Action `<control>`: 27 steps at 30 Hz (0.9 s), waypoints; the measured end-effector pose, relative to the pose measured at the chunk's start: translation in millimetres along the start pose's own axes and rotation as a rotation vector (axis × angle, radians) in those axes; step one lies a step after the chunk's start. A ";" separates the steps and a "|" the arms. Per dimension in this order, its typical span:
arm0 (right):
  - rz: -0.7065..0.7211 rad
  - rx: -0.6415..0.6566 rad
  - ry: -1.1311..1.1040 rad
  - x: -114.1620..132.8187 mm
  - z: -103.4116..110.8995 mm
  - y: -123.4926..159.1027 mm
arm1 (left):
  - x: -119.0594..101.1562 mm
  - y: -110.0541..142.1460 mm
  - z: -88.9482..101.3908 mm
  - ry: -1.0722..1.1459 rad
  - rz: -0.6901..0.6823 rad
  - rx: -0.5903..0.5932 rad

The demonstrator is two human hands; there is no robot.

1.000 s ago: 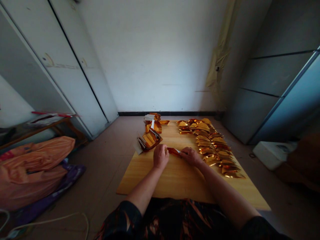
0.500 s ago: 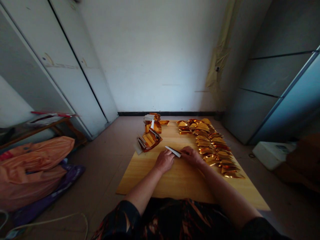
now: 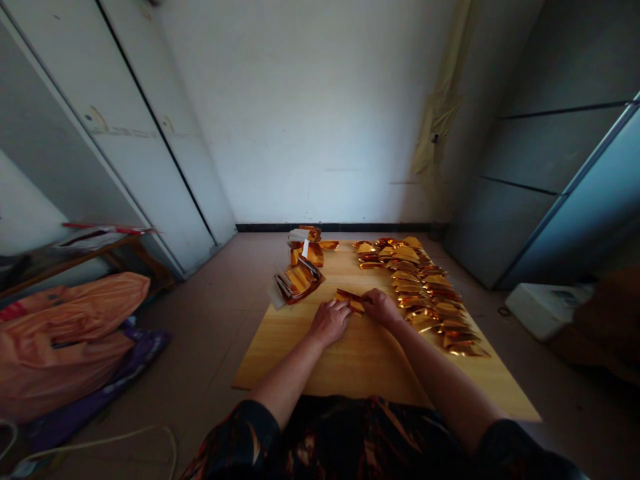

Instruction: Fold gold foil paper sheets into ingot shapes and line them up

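Observation:
A small sheet of gold foil paper (image 3: 350, 299), partly folded, lies on the wooden board in front of me. My left hand (image 3: 330, 322) rests at its near left edge, fingers closed together and holding it down. At the right end, my right hand (image 3: 381, 308) pinches the paper's edge; its fingertips are partly hidden. To the right, overlapping rows of folded gold foil pieces (image 3: 425, 287) cover the side of the board. Beyond my left hand sits a loose stack of gold foil sheets (image 3: 301, 279), with more bundled sheets (image 3: 310, 252) behind it.
The wooden board (image 3: 365, 367) extends close to my body. An orange plastic bag (image 3: 75, 340) lies on the floor at left, near a pale cable (image 3: 100, 440). At right are a white box (image 3: 537, 308) and a grey cabinet (image 3: 510, 167); a white wall (image 3: 310, 120) stands behind.
The foil paper showed its white side as a narrow strip; now its gold side faces up. My right hand has shifted slightly upward, while the left has stayed nearly in place.

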State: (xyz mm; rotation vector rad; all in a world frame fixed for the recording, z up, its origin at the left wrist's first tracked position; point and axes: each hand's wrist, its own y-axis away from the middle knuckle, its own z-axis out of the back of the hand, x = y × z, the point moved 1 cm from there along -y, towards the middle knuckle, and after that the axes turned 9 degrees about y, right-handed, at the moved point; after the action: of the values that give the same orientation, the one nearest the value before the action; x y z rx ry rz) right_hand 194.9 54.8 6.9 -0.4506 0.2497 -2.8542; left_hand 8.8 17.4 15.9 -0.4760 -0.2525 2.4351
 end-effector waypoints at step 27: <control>-0.169 -0.122 0.054 9.9 8.1 25.6 | -2.1 2.1 0.7 -0.001 -0.032 0.001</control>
State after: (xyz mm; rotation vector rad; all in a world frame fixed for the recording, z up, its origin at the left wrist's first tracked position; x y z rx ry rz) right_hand 193.7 26.7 12.1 -0.4370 0.4167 -3.0309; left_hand 9.0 14.4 16.5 -0.4665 -0.2575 2.4049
